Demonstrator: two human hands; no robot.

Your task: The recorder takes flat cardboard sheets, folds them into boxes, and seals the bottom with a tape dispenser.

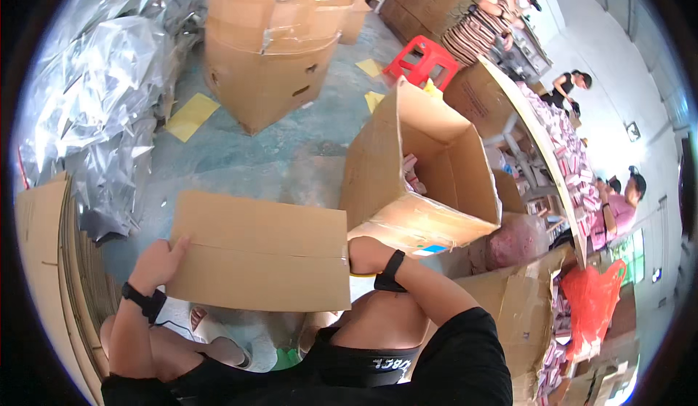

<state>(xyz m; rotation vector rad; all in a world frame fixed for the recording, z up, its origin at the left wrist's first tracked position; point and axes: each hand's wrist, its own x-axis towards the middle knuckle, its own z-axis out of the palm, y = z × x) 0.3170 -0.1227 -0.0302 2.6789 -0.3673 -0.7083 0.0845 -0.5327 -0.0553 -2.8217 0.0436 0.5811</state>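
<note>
A brown cardboard carton (258, 279), with a seam running across its middle, is held up in front of my body. Whether it is folded flat or has depth, I cannot tell. My left hand (161, 263) grips its left edge, thumb on the face and the other fingers mostly hidden. At the opposite edge my right hand (369, 255) is curled against the board, its fingertips out of sight. Just beyond the right hand stands a large open carton (374, 162) with a few small pink-and-white packets (413, 174) inside.
Flattened cardboard sheets (43, 260) stand at my left, below heaped clear plastic film (102, 100). A tall carton (273, 57) and a red stool (422, 58) are farther off. On the right, a long table (538, 126) bears many packets, near a red bag (592, 311). Several people work there.
</note>
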